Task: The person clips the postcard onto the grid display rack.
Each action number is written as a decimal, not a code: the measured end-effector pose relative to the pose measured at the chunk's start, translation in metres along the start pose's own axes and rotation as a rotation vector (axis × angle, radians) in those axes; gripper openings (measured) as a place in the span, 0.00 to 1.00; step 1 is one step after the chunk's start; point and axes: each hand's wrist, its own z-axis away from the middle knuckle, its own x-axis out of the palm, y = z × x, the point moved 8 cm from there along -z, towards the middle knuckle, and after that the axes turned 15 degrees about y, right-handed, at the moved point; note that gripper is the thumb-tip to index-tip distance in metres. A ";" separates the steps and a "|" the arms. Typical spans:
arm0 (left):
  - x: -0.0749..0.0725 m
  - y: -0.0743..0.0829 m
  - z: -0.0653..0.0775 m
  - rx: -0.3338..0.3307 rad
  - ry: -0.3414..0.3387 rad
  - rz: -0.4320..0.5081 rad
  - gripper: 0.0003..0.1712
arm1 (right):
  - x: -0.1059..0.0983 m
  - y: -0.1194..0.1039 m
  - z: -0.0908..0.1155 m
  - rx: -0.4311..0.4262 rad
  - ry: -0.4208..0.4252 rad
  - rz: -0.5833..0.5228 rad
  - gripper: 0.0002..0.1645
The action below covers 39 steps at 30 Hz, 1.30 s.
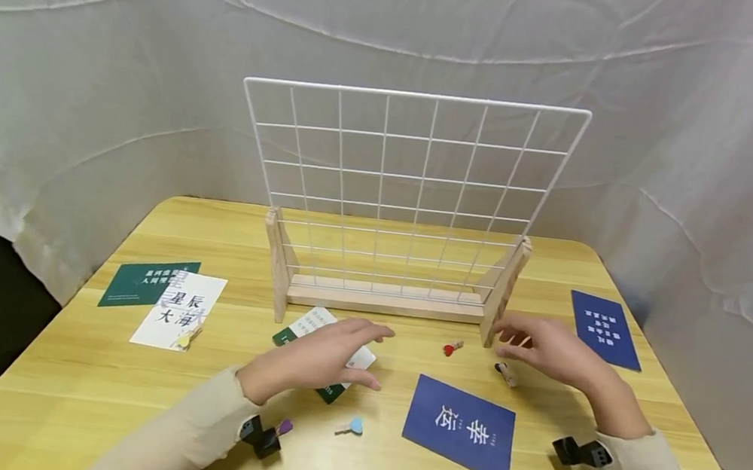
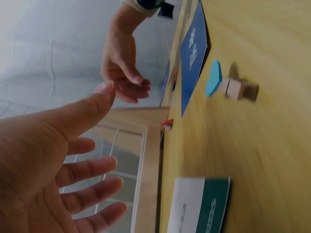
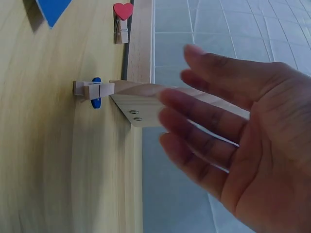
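Note:
My left hand (image 1: 320,354) hovers, fingers spread, over a green-and-white card (image 1: 313,322) that it partly hides. Nothing is in its grasp, as the left wrist view of the bare palm confirms. Near the rack's right foot, my right hand (image 1: 548,348) hangs with loosely bent fingers, holding nothing. Below it lies a small wooden clothespin with a dark blue decoration (image 3: 96,92). A clothespin with a red heart (image 1: 451,348) lies between the hands. Closer to me are a clothespin with a light blue heart (image 2: 214,78) and a dark blue card (image 1: 460,428) with white characters.
A white wire grid rack (image 1: 405,176) stands upright in a wooden base (image 1: 384,298). At left, a white card (image 1: 167,321) bearing a yellow clothespin (image 1: 186,338) overlaps a green card (image 1: 133,286). Another blue card (image 1: 606,329) lies at right. A purple clip (image 1: 284,427) shows beside my left wrist.

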 end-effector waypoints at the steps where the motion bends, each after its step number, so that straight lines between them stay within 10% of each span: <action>1: 0.003 0.002 -0.002 0.006 -0.013 0.000 0.44 | 0.001 0.001 0.000 0.000 -0.014 -0.003 0.16; 39: 0.086 0.028 -0.052 0.129 -0.209 -0.118 0.44 | 0.043 0.025 0.013 0.118 -0.289 -0.171 0.15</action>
